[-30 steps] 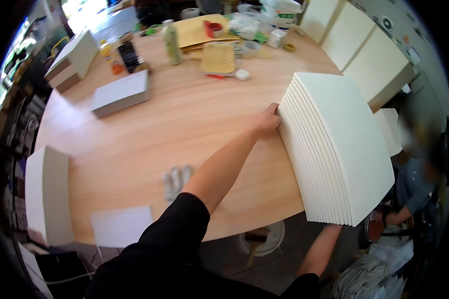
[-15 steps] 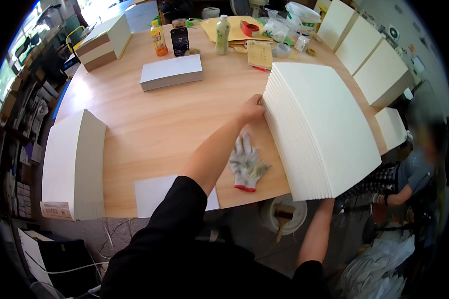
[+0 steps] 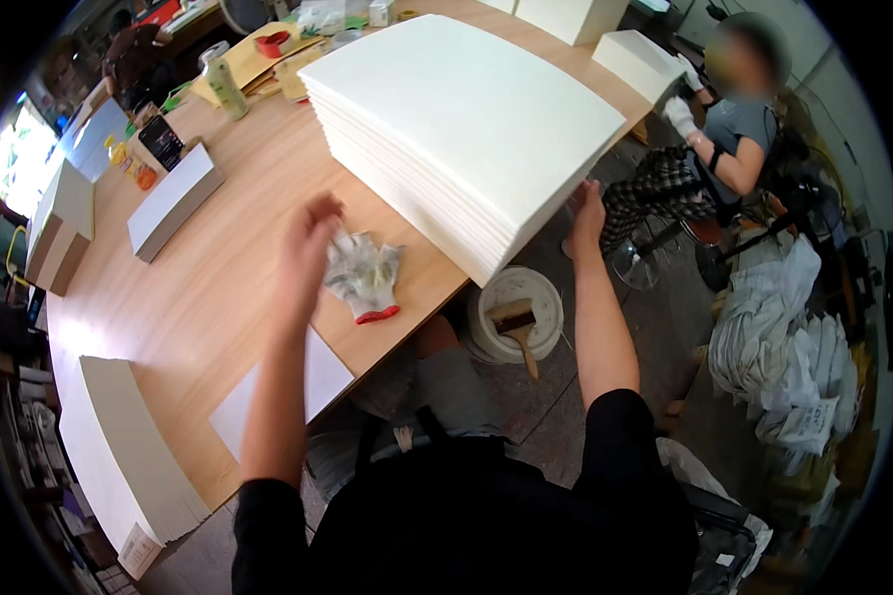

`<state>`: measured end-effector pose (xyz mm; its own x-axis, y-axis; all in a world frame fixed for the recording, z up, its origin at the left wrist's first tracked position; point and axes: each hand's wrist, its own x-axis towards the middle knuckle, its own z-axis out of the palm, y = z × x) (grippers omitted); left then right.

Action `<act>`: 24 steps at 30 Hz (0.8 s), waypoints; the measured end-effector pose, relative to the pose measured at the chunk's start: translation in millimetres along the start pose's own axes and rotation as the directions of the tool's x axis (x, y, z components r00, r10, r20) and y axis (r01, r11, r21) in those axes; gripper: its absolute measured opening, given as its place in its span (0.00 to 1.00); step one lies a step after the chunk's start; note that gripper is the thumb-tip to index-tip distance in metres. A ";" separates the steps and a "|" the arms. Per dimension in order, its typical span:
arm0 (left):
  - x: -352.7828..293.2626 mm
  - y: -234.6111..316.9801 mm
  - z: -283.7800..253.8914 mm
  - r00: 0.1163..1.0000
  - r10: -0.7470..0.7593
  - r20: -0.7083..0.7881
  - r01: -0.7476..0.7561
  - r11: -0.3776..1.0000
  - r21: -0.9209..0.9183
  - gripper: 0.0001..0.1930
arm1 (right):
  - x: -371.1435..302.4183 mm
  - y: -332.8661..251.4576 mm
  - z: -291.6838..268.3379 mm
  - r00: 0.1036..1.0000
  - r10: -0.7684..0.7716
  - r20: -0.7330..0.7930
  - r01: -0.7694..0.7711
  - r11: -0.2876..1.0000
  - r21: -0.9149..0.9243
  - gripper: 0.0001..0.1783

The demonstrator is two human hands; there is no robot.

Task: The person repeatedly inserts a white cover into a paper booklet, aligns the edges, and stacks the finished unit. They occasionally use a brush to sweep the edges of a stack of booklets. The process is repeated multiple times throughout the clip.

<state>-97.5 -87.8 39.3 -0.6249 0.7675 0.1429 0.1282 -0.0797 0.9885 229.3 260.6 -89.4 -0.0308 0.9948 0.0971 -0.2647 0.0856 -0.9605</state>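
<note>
A tall stack of white sheets or boards [image 3: 466, 119] stands at the table's near right edge, its layers showing along the left side. My right hand [image 3: 586, 210] is up against the stack's right side, fingers stretched upward; whether it presses on the stack is hard to tell. Apart from the stack, my left hand [image 3: 313, 236] hovers over the table, smeared by motion. Just right of it lies a whitish work glove [image 3: 363, 273] with a red cuff. A flat white sheet [image 3: 318, 377] lies partly behind my left forearm.
Below the table edge stands a white bucket [image 3: 481, 327] with a wide brush [image 3: 519, 332] across it. Another paper stack [image 3: 119, 446] sits at the near left, a lower one [image 3: 174, 203] farther back. Bottles [image 3: 223, 87] stand beyond. A gloved co-worker [image 3: 739, 149] sits at the right.
The view has swung toward the right. My left hand has come off the stack's left side, back toward the glove. My right hand has moved from the near corner up along the right side.
</note>
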 end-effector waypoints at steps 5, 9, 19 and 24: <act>-137.8 -35.2 114.8 0.822 -0.471 0.320 0.569 0.663 -0.486 0.18 | -15.2 -10.4 6.7 0.998 0.032 0.050 -0.034 0.999 0.034 0.34; -128.9 -70.6 160.2 0.749 -0.479 0.458 0.626 0.284 -0.727 0.33 | -39.2 -11.7 -10.2 0.991 0.107 0.080 -0.108 0.994 0.004 0.39; -154.7 -68.5 136.9 0.783 -0.416 0.462 0.568 0.781 -0.258 0.27 | -201.4 127.2 -202.0 0.999 0.036 0.002 -0.024 0.677 -0.736 0.22; -178.6 7.2 56.0 0.842 -0.269 0.467 0.280 0.959 0.047 0.18 | -258.3 126.0 -219.1 0.968 0.244 0.054 -0.026 0.314 -0.949 0.24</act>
<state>58.1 -189.9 18.1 -0.2010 0.9650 -0.1684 -0.0155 0.1687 0.9855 415.1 26.6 -292.6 -0.1466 0.9811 -0.1259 0.8325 0.0536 -0.5515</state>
